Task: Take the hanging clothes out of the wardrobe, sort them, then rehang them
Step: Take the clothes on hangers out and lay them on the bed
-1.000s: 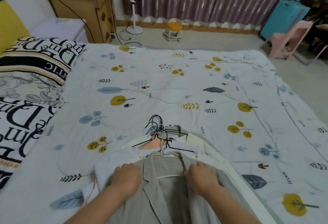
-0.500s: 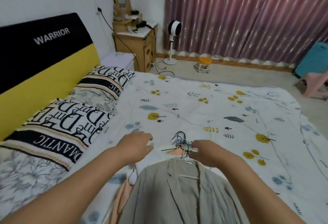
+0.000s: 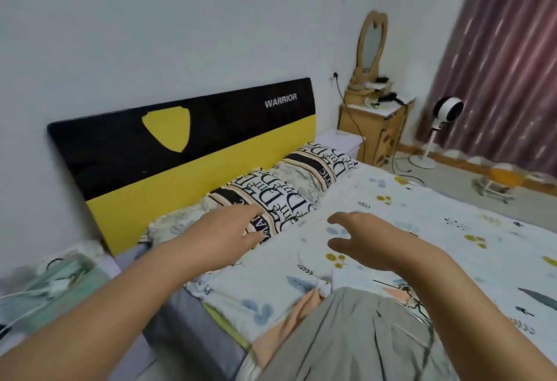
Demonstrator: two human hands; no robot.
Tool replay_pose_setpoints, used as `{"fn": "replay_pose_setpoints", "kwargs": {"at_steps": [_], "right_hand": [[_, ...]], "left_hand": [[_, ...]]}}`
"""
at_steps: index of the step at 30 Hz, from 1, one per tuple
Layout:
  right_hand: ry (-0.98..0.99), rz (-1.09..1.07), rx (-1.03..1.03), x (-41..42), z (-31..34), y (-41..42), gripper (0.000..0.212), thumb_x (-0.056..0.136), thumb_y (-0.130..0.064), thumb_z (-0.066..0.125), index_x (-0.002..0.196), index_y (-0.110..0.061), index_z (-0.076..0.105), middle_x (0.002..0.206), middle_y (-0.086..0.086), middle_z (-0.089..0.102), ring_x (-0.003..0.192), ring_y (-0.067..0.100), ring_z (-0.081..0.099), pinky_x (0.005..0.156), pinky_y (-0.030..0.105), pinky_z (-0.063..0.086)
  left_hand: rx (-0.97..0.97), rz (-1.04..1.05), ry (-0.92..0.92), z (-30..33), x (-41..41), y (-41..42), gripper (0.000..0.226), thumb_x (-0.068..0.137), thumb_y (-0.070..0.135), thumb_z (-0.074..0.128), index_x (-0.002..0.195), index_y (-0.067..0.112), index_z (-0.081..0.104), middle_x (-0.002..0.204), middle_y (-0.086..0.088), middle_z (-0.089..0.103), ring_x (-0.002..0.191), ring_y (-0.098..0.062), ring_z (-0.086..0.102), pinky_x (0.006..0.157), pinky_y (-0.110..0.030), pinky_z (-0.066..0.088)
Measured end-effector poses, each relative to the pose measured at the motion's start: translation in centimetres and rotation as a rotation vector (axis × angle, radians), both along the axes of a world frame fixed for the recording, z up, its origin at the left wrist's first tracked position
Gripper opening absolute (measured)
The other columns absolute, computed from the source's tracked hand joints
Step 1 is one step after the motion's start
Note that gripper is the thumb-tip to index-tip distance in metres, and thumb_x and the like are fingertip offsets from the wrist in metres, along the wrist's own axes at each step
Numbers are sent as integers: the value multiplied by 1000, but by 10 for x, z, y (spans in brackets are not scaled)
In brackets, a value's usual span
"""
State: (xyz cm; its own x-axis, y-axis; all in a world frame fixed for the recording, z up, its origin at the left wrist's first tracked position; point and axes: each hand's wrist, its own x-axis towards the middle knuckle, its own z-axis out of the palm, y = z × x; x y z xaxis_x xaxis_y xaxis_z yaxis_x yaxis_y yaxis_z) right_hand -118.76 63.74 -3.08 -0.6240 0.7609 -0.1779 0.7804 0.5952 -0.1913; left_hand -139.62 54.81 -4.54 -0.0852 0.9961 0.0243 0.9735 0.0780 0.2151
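Observation:
A pile of clothes lies at the near edge of the bed, with a grey jacket (image 3: 355,338) on top and a peach garment (image 3: 289,323) showing beneath it. Their hangers are mostly hidden behind my right forearm. My left hand (image 3: 223,230) hovers above the bed near the pillows, fingers relaxed and holding nothing. In the air over the quilt, my right hand (image 3: 361,236) has its fingers spread and loosely bent, also empty. Both hands are lifted clear of the clothes. No wardrobe is in view.
The bed has a leaf-print quilt (image 3: 422,230), lettered pillows (image 3: 286,196) and a black-and-yellow headboard (image 3: 180,145). A wooden dresser with mirror (image 3: 373,121), a white fan (image 3: 446,115) and an orange stool (image 3: 503,181) stand by the curtain. A cluttered bedside surface (image 3: 51,284) is at left.
Both hands have let go of the jacket and hangers and lifted off the pile. My view has swung left and up toward the headboard and wall.

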Motion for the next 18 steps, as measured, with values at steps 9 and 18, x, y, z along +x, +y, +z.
{"fn": "replay_pose_setpoints", "kwargs": {"at_steps": [9,18], "right_hand": [[64,350,39,-127,25,-102,54,96,-37,47,144,-22,29,146,3,40,128,21,43,100,32,37],[145,646,67,-285,40,-243,55,97,-35,46,146,-23,25,145,4,37,129,23,41,99,31,36]], "left_hand": [[-16,352,42,30,-93,-155,54,95,42,43,145,28,25,146,5,38,127,-16,44,99,-27,35],[-47,627,92,53,-191,-337,55,95,44,42,144,29,24,145,3,39,128,-16,42,102,-27,35]]}}
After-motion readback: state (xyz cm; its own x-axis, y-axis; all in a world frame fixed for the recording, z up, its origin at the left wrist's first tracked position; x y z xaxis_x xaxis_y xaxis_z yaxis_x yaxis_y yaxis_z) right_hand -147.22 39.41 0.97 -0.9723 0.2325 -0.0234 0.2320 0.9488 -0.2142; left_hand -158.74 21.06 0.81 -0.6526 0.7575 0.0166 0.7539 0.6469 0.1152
